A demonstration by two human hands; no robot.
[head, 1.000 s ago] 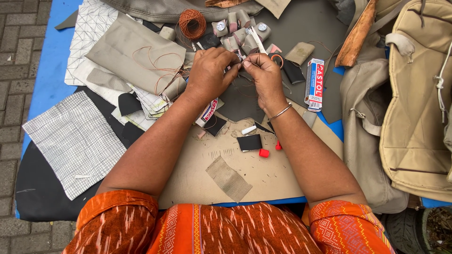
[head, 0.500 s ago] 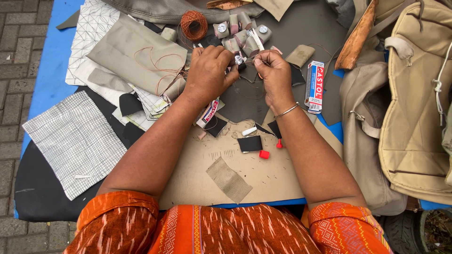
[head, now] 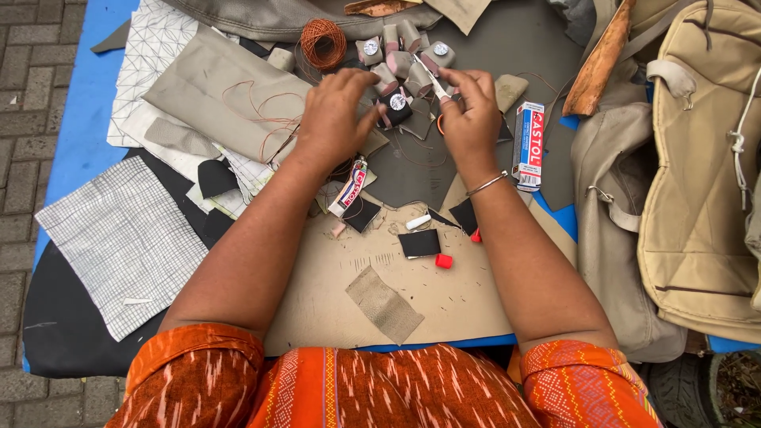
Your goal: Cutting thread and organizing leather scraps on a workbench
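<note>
My left hand (head: 337, 119) lies palm down on beige cloth, its fingertips curled toward a heap of small thread spools (head: 404, 55). What is under its palm is hidden. My right hand (head: 472, 111) is closed on small scissors (head: 426, 79) with a silver blade and an orange handle, just right of a black spool (head: 396, 105). A coil of copper-orange thread (head: 323, 41) lies behind my left hand. Loose orange thread trails over a folded beige cloth (head: 214, 91).
A tan board (head: 317, 305) in front of me carries a black patch (head: 418, 243), a red cap (head: 444, 261) and a woven beige patch (head: 384, 303). A glue box (head: 529, 145) lies right of my wrist. Checked white fabric (head: 119, 238) is left, a beige backpack (head: 705, 182) right.
My hands have moved apart and forward from a joined pinch over the board to the spool heap. The scissors stayed in my right hand.
</note>
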